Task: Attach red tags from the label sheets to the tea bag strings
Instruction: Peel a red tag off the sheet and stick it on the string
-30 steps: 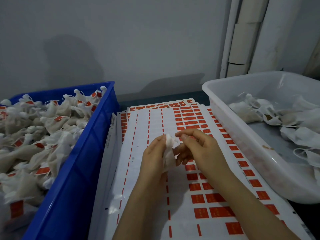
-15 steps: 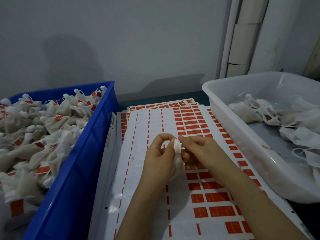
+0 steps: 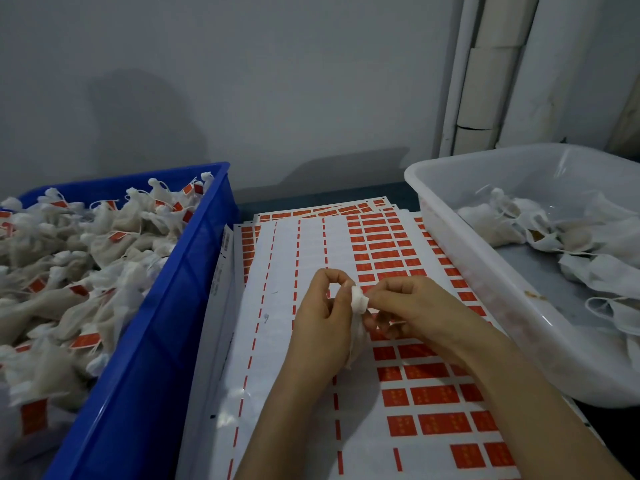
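A white tea bag (image 3: 358, 308) hangs between my two hands above the label sheets (image 3: 388, 393). My left hand (image 3: 320, 327) grips the bag's body, with thumb and forefinger curled near its knotted top. My right hand (image 3: 412, 310) pinches the top of the bag from the right. The string is too thin to make out. Rows of red tags (image 3: 427, 394) cover the right part of the top sheet. Its left columns are peeled bare.
A blue crate (image 3: 156, 341) on the left is heaped with tagged tea bags (image 3: 79, 271). A translucent white tub (image 3: 485, 271) on the right holds untagged tea bags (image 3: 571, 244). A grey wall and white pipes (image 3: 485, 81) stand behind.
My hands drew together at the bag's top. My left thumb and forefinger curled up beside the knot, and my right hand shifted from the bag's side to pinch its top.
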The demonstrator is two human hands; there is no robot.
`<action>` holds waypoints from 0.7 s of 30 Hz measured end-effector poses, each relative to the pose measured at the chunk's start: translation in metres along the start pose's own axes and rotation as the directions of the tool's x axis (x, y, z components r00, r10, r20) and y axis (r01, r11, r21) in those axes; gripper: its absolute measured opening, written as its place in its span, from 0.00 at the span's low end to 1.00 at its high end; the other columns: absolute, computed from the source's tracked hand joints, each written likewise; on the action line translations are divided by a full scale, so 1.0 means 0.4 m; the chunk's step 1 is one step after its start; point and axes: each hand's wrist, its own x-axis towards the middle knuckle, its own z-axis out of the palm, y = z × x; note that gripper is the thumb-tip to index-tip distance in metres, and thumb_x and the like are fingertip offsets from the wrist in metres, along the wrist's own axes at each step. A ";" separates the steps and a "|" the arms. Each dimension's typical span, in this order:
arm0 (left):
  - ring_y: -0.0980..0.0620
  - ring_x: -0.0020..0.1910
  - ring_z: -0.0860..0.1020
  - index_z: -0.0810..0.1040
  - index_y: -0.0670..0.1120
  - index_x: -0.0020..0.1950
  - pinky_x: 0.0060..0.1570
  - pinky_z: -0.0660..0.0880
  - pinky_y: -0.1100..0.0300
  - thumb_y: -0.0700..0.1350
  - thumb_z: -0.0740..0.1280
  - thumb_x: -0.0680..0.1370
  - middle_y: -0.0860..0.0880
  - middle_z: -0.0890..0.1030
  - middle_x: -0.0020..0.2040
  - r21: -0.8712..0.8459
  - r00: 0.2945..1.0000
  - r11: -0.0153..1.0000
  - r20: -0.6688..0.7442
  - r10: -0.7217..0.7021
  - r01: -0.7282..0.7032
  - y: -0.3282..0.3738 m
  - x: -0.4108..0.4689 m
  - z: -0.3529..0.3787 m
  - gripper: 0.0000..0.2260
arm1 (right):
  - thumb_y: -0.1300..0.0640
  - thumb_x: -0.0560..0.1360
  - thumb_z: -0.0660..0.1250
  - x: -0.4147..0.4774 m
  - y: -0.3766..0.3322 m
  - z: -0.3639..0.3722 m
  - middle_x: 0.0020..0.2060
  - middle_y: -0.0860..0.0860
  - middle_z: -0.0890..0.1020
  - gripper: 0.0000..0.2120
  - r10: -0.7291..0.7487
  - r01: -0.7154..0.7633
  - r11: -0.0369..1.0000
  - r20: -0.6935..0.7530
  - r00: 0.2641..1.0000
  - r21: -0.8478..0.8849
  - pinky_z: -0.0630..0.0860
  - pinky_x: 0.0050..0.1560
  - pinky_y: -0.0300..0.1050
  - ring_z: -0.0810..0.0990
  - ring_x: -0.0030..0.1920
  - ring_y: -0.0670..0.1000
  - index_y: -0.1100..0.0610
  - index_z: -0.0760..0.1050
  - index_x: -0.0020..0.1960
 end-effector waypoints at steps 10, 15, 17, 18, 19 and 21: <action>0.63 0.38 0.80 0.70 0.59 0.47 0.32 0.74 0.76 0.48 0.58 0.81 0.64 0.77 0.42 0.009 0.992 0.998 0.111 0.059 -0.061 0.001 -0.004 0.000 0.06 | 0.36 0.60 0.65 -0.007 -0.008 -0.005 0.33 0.46 0.83 0.14 -0.037 0.037 0.999 -0.023 0.999 0.021 0.75 0.33 0.30 0.82 0.36 0.45 0.43 0.81 0.37; 0.56 0.41 0.80 0.70 0.58 0.47 0.33 0.75 0.74 0.50 0.58 0.81 0.56 0.80 0.44 -0.004 0.995 0.999 0.085 0.050 -0.050 0.001 -0.003 -0.004 0.05 | 0.46 0.72 0.66 -0.005 -0.004 -0.015 0.32 0.44 0.82 0.08 -0.015 0.013 0.999 -0.023 1.000 -0.046 0.73 0.35 0.30 0.80 0.32 0.43 0.44 0.81 0.36; 0.57 0.39 0.80 0.71 0.58 0.46 0.31 0.74 0.75 0.50 0.59 0.80 0.56 0.81 0.42 -0.009 0.996 0.999 0.083 0.043 -0.042 0.002 -0.003 -0.005 0.04 | 0.48 0.73 0.66 -0.004 -0.002 -0.018 0.31 0.44 0.81 0.08 -0.013 0.010 0.998 -0.044 0.999 -0.069 0.72 0.34 0.30 0.79 0.32 0.43 0.45 0.81 0.37; 0.58 0.38 0.80 0.71 0.58 0.46 0.31 0.74 0.74 0.50 0.59 0.80 0.56 0.80 0.41 -0.011 0.996 0.999 0.085 0.039 -0.038 0.002 -0.003 -0.005 0.04 | 0.48 0.73 0.67 -0.003 -0.002 -0.018 0.31 0.43 0.81 0.08 -0.016 0.012 0.997 -0.053 0.998 -0.077 0.72 0.34 0.30 0.79 0.32 0.44 0.46 0.81 0.37; 0.58 0.37 0.80 0.71 0.57 0.46 0.30 0.74 0.74 0.50 0.59 0.80 0.56 0.80 0.40 -0.009 0.996 0.999 0.088 0.034 -0.033 0.001 -0.004 -0.004 0.04 | 0.49 0.73 0.67 -0.001 -0.002 -0.017 0.30 0.43 0.81 0.08 -0.019 0.014 0.996 -0.062 0.998 -0.084 0.72 0.34 0.31 0.78 0.31 0.44 0.46 0.80 0.37; 0.58 0.37 0.80 0.71 0.57 0.46 0.31 0.74 0.73 0.50 0.60 0.80 0.57 0.80 0.40 0.007 0.996 1.000 0.086 0.025 -0.026 -0.001 -0.003 -0.002 0.04 | 0.50 0.74 0.66 0.003 0.003 -0.013 0.28 0.42 0.80 0.08 -0.027 0.018 0.995 -0.082 0.996 -0.101 0.72 0.33 0.31 0.77 0.31 0.44 0.48 0.80 0.37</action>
